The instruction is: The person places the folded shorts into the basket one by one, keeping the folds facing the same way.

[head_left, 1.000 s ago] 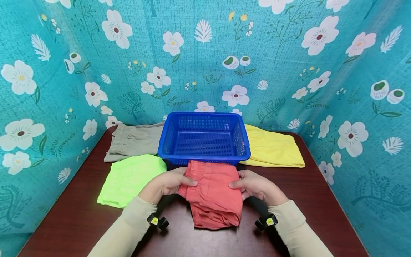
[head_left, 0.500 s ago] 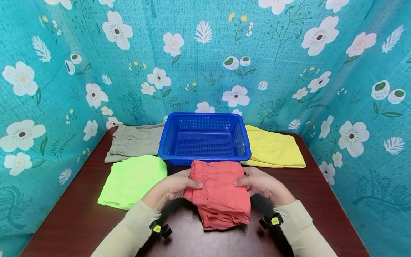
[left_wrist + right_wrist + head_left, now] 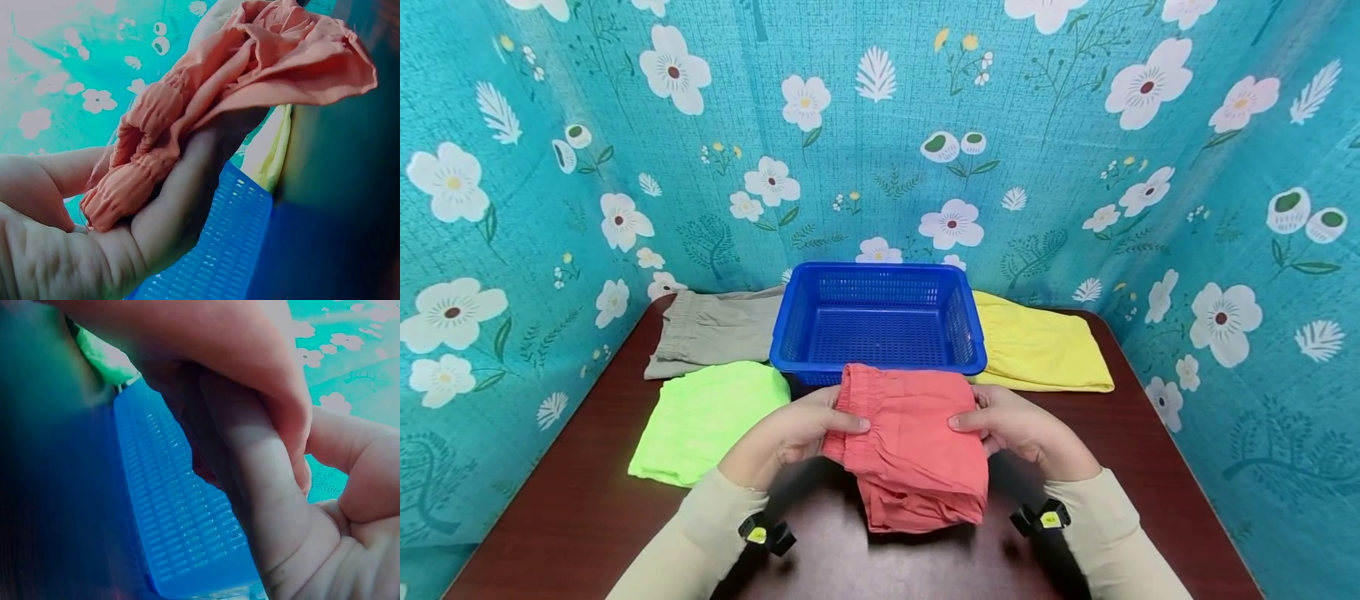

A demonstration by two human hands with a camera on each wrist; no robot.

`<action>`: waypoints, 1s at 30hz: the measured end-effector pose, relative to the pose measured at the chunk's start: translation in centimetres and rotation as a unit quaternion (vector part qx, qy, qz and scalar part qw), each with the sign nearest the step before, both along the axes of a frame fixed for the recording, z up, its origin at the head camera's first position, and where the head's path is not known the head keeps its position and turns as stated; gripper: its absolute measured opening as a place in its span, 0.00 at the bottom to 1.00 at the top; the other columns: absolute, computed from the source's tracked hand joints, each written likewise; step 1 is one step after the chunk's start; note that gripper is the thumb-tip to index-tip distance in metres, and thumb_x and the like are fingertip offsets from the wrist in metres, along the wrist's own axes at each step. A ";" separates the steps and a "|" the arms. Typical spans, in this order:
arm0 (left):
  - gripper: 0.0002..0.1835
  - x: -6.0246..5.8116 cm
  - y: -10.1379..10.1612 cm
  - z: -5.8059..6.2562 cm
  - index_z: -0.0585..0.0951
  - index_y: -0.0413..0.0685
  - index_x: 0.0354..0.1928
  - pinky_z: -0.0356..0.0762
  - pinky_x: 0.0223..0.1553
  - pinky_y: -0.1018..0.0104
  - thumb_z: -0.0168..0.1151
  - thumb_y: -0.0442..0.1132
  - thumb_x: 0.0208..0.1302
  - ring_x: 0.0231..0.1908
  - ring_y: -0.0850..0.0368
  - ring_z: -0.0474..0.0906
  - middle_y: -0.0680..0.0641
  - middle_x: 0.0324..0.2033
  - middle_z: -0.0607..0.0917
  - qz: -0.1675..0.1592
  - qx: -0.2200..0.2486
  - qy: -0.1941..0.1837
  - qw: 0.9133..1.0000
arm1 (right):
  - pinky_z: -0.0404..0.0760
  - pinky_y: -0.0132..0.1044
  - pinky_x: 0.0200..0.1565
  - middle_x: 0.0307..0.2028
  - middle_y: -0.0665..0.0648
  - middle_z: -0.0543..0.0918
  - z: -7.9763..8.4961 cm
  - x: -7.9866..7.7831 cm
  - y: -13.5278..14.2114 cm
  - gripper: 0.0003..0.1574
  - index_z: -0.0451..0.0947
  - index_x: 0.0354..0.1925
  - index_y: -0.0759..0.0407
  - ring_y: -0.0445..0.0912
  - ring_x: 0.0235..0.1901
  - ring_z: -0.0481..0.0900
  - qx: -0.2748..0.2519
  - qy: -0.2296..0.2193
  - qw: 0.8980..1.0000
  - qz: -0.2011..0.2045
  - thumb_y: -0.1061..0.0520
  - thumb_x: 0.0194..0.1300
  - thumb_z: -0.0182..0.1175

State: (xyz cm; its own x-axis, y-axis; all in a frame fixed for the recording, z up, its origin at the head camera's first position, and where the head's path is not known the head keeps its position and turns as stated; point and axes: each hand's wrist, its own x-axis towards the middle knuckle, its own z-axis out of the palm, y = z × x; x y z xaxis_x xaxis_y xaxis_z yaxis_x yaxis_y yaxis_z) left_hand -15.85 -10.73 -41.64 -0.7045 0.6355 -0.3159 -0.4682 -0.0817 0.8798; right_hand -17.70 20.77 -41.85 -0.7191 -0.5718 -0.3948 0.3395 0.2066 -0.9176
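Note:
Folded red shorts (image 3: 917, 442) with a gathered elastic waistband are held up between both hands, in front of the blue basket. At the waistband side, my left hand (image 3: 793, 429) pinches them with the thumb on top and the fingers underneath. My right hand (image 3: 1026, 429) grips the opposite side the same way. The left wrist view shows the bunched waistband of the shorts (image 3: 150, 119) between thumb and fingers. From the right wrist, a fold of the shorts (image 3: 206, 337) lies over the fingers. A looser folded layer hangs below the hands.
A blue perforated basket (image 3: 880, 368) stands at the back centre with nothing inside. Folded grey clothing (image 3: 718, 329) and neon green clothing (image 3: 711, 421) lie left of it, yellow clothing (image 3: 1045, 346) right. A floral curtain (image 3: 880, 150) surrounds the dark table (image 3: 1150, 500).
Both hands have shifted the red shorts to the right, then slightly up towards the basket, whose front rim they now overlap in the head view. The grip is unchanged.

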 end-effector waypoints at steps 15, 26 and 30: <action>0.29 -1.1 -1.2 0.6 0.61 0.51 0.68 0.78 0.49 0.45 0.58 0.36 0.68 0.49 0.44 0.83 0.40 0.54 0.80 0.035 0.066 0.003 0.997 | 0.82 0.55 0.41 0.46 0.61 0.84 0.7 0.4 -1.1 0.35 0.59 0.64 0.63 0.55 0.39 0.87 -0.032 0.032 0.996 -0.073 0.53 0.66 0.60; 0.27 -1.4 -0.8 0.3 0.59 0.48 0.68 0.76 0.52 0.43 0.54 0.39 0.70 0.52 0.45 0.81 0.40 0.55 0.80 0.056 0.117 -0.038 0.991 | 0.82 0.50 0.45 0.48 0.57 0.83 0.7 0.6 -1.7 0.36 0.60 0.66 0.58 0.51 0.43 0.86 -0.079 0.007 0.984 -0.160 0.50 0.66 0.60; 0.29 -1.4 -0.8 0.0 0.57 0.55 0.69 0.74 0.52 0.39 0.53 0.39 0.71 0.53 0.43 0.80 0.40 0.58 0.78 0.057 0.122 -0.045 0.990 | 0.81 0.49 0.47 0.49 0.56 0.83 0.7 0.6 -1.8 0.36 0.59 0.67 0.59 0.51 0.44 0.85 -0.099 0.006 0.981 -0.165 0.50 0.67 0.59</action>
State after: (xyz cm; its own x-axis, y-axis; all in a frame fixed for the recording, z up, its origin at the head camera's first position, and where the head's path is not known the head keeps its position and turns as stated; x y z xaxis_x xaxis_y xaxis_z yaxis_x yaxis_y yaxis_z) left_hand -17.26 -11.51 -41.62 -0.7522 0.6182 -0.2279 -0.5194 -0.3436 0.7824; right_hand -17.06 18.94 -41.19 -0.8820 -0.3715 -0.2900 0.3473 -0.0963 -0.9328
